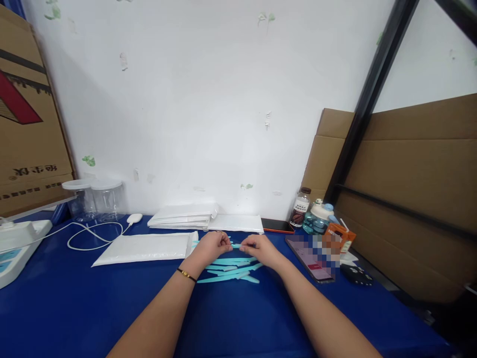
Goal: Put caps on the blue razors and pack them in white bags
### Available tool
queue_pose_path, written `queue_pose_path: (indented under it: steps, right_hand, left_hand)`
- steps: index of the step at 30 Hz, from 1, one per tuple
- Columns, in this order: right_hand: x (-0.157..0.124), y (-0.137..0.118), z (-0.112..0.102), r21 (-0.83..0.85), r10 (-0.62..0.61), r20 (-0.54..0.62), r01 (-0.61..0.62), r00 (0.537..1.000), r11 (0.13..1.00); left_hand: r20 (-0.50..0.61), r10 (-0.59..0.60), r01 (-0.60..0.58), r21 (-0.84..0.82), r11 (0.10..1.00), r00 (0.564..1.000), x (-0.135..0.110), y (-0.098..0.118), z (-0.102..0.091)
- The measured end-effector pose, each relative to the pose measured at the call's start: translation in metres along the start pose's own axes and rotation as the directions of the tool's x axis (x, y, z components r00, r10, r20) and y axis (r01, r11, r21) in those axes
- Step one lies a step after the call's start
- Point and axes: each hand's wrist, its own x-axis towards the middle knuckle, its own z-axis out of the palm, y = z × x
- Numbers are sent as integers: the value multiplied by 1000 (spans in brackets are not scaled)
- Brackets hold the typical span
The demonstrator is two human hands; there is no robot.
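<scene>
**One blue strip in both hands, the rest loose on the desk**

Nearest to you, both forearms reach out over the blue desk (238, 323), with a thin dark bracelet (186, 274) on your left wrist. Your left hand (210, 244) and right hand (261, 247) meet just above the desk. Each grip is pinched shut on one end of a single light blue strip (236, 245), which is held level between them.

Directly under your hands is the pile of strips (231, 271). They lie flat on the desk, some crossing each other and none lined up. Judging by that, the work looks to be at an early stage: one strip is in hand and the rest lie loose.

Just left of the pile a white padded envelope (145, 247) lies flat. You cannot tell whether anything is inside it. To your right a phone (311, 258) lies face up, with an orange carton (341, 237) beside it.

Further back, a stack of envelopes (184, 215) lies near the wall (208, 99). A white cable (93, 237) loops across the desk to its left, in front of two clear jars (93, 199). A dark bottle (300, 206) stands at the back right, next to the big cardboard boxes (417, 189).
</scene>
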Motion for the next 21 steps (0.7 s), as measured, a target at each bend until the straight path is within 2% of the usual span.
queue_pose_path:
  steps: [6,8,9,12,14,19,21]
  right_hand:
    - [-9,33,-32,-202,187,-160,-218,969,955]
    - [-11,32,-36,-230,154,-174,-192,973,954]
    - [-12,29,-36,-214,123,-145,-152,982,965]
    - [-14,19,-29,-134,46,51,-39,998,990]
    - [-15,15,-23,-120,38,132,-22,990,992]
    - [-11,12,-11,-30,82,153,-78,985,996]
    - [-9,12,-10,30,88,134,-93,987,995]
  left_hand:
    - [-228,-28,108,346,932,973,0,-15,-12]
    - [-275,-12,117,371,921,961,0,-17,-12]
    - [-282,-7,113,361,926,959,0,-17,-11]
    - [-205,21,36,271,962,979,-3,-12,-7]
    - [-122,72,-45,211,977,990,-5,-6,-2]
    - [40,166,-171,254,952,985,-5,8,10]
    - [52,169,-176,296,939,984,-3,10,8]
